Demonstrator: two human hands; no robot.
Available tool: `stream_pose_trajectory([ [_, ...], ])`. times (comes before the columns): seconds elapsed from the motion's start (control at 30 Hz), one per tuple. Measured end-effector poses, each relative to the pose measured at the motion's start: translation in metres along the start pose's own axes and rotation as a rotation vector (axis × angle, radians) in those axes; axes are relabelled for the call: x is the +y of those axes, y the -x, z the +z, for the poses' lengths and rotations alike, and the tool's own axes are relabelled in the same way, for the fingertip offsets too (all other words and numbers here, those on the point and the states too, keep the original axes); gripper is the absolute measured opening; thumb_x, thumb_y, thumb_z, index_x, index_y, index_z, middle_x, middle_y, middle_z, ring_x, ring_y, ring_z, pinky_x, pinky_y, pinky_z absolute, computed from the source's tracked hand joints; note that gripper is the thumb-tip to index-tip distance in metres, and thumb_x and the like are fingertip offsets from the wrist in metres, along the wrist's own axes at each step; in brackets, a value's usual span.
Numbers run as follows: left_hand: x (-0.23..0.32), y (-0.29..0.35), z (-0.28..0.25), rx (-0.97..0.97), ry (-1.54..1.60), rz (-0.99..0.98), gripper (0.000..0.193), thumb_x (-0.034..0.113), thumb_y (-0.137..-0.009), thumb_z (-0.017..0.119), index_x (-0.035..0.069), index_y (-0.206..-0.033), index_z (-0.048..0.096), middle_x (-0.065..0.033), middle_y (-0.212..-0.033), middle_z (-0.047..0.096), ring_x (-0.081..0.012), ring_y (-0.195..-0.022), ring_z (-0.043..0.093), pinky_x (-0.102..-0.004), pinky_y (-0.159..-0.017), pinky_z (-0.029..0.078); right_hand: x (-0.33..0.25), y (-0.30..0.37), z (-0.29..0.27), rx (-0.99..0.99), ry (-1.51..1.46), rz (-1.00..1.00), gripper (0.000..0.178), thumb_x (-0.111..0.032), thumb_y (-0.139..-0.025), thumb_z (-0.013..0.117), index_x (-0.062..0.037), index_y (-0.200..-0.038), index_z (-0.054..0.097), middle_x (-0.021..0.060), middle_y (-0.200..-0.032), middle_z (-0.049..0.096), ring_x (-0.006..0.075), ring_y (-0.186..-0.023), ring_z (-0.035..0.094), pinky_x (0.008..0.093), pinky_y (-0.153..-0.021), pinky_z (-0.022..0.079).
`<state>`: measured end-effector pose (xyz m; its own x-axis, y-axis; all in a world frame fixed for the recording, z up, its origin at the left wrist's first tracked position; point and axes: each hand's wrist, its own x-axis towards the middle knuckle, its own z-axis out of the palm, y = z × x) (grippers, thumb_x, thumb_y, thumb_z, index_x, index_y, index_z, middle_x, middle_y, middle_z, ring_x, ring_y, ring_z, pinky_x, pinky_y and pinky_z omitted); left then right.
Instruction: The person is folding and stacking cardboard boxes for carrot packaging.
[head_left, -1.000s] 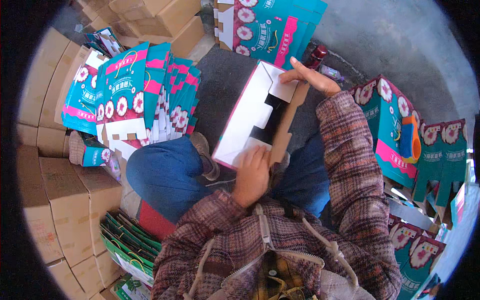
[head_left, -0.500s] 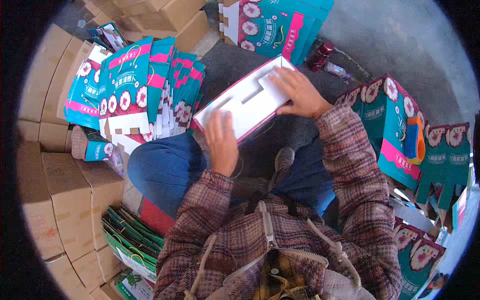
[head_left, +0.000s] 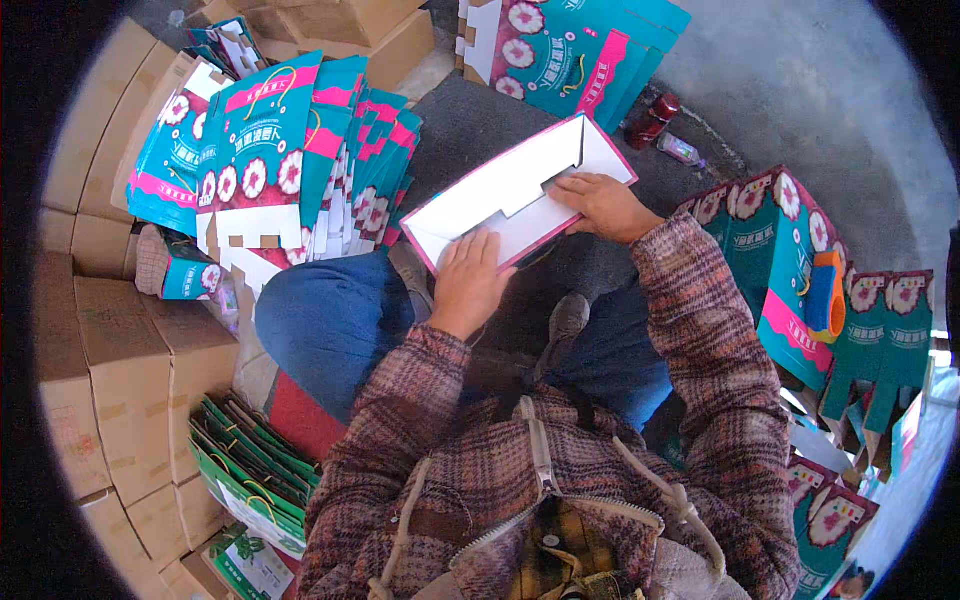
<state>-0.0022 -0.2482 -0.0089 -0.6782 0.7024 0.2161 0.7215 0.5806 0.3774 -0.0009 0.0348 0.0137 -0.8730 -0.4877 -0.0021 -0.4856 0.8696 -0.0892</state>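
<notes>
Right of fanned teal-and-pink cardboard cartons (head_left: 262,138), the left hand (head_left: 468,287) and right hand (head_left: 607,207) hold the near edge of a white-lined oblong cardboard box (head_left: 490,185), likely light and stiff yet creasable, best gripped by its walls.

Showing white printed characters on the teal cartons (head_left: 258,165) at left, on the upper teal carton (head_left: 570,60) and on the teal box (head_left: 782,275) at right.

Brown cartons (head_left: 125,385) stand stacked at left, and a red bottle (head_left: 652,121) (dark, shiny) is on the floor (head_left: 800,110).
</notes>
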Motion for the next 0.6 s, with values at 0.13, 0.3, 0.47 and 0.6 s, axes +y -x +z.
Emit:
stream_pose_trajectory([
  [0.13,0.001,0.011,-0.024,0.211,0.042,-0.013,0.056,0.025,-0.079,0.067,-0.002,-0.125,0.047,-0.0206,-0.128,0.049,-0.0364,-0.121,0.044,-0.0451,-0.103,0.032,-0.012,0.005,-0.024,0.194,-0.302,0.024,0.057,-0.031,-0.073,0.075,-0.0052,-0.121,0.056,0.0138,-0.119,0.057,0.0321,-0.11,0.055,0.0401,-0.093,0.044],
  [0.3,-0.083,0.007,-0.006,0.513,0.515,-0.734,0.071,0.049,-0.09,0.052,-0.006,-0.134,0.04,-0.0236,-0.133,0.044,-0.0379,-0.124,0.04,-0.0493,-0.104,0.03,0.046,0.006,-0.015,0.726,-0.594,0.54,0.049,-0.043,-0.089,0.059,0.0019,-0.107,0.063,0.0158,-0.111,0.062,0.0296,-0.101,0.059,0.0357,-0.088,0.045],
  [0.47,-0.143,0.019,0.039,0.249,1.675,-1.285,0.072,0.066,-0.087,0.044,0.001,-0.115,0.059,-0.0157,-0.108,0.063,-0.0269,-0.103,0.059,-0.0478,-0.092,0.043,0.097,0.01,0.022,0.359,-1.345,0.908,0.071,-0.061,-0.093,0.037,0.0027,-0.113,0.061,0.0132,-0.113,0.063,0.0245,-0.1,0.06,0.0349,-0.087,0.046],
  [0.6,-0.133,0.02,0.069,0.202,1.907,-1.221,0.046,0.048,-0.088,0.053,0.004,-0.099,0.063,-0.0107,-0.096,0.066,-0.0251,-0.082,0.063,-0.0406,-0.078,0.052,0.102,0.027,0.044,0.053,-1.54,0.903,0.073,-0.061,-0.094,0.034,0.0007,-0.128,0.053,0.0114,-0.126,0.056,0.0215,-0.113,0.053,0.0338,-0.097,0.041],
])
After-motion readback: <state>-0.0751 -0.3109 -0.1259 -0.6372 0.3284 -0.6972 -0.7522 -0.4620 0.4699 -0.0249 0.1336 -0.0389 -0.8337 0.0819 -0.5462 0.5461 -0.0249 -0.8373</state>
